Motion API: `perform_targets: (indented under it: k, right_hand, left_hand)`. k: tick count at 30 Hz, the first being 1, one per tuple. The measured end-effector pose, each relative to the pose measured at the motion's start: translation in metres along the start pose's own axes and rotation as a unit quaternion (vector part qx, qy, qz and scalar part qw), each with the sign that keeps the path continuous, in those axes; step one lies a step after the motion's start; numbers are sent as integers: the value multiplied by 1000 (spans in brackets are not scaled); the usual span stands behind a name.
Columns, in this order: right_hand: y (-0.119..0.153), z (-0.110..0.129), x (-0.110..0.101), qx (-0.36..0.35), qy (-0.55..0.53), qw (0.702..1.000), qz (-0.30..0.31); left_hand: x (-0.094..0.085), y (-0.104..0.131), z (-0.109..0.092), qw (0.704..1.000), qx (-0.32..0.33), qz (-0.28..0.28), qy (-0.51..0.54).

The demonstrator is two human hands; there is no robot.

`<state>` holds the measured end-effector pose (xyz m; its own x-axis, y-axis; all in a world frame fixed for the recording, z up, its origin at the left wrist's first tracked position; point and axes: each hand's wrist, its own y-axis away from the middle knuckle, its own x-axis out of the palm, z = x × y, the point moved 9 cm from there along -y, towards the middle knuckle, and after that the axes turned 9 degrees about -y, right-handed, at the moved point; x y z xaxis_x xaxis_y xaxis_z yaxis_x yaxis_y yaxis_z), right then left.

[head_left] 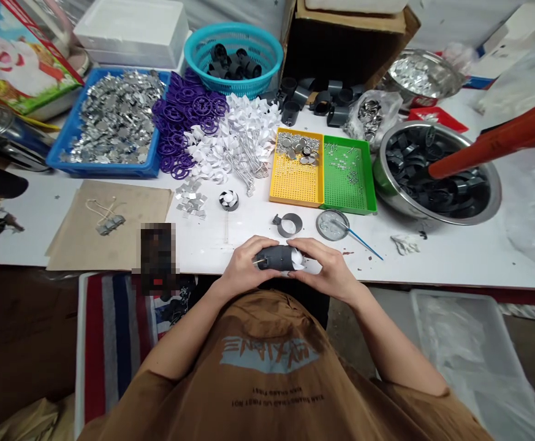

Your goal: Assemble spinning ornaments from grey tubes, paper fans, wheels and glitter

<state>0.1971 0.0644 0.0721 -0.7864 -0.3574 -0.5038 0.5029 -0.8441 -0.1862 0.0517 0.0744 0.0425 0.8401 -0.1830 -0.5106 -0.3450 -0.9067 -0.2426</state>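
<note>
Now both hands, left (pixel 246 267) and right (pixel 325 269), are gripping the dark grey cylinder (pixel 280 258) between them, fingers narrowly curled round its ends, holding it nearer the person than the yellow perforated tray (pixel 296 177).

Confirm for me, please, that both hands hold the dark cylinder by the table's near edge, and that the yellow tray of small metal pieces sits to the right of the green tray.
Not quite: the head view shows the yellow tray to the left of the green tray. The left hand and right hand do hold the dark cylinder by the table's near edge.
</note>
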Motion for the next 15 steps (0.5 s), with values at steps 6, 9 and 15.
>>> perform_targets:
  k: [6,9,15]
  right_hand:
    - [19,-34,9,110,-149,978,-98]
    - [30,-55,23,160,-245,947,-132]
    - [38,-83,50,218,-437,857,-164]
  left_hand:
    - [4,-1,-8,999,15,21,-29]
    - [7,-2,-3,997,-20,62,-45]
    - [1,-8,-16,996,-63,60,-14]
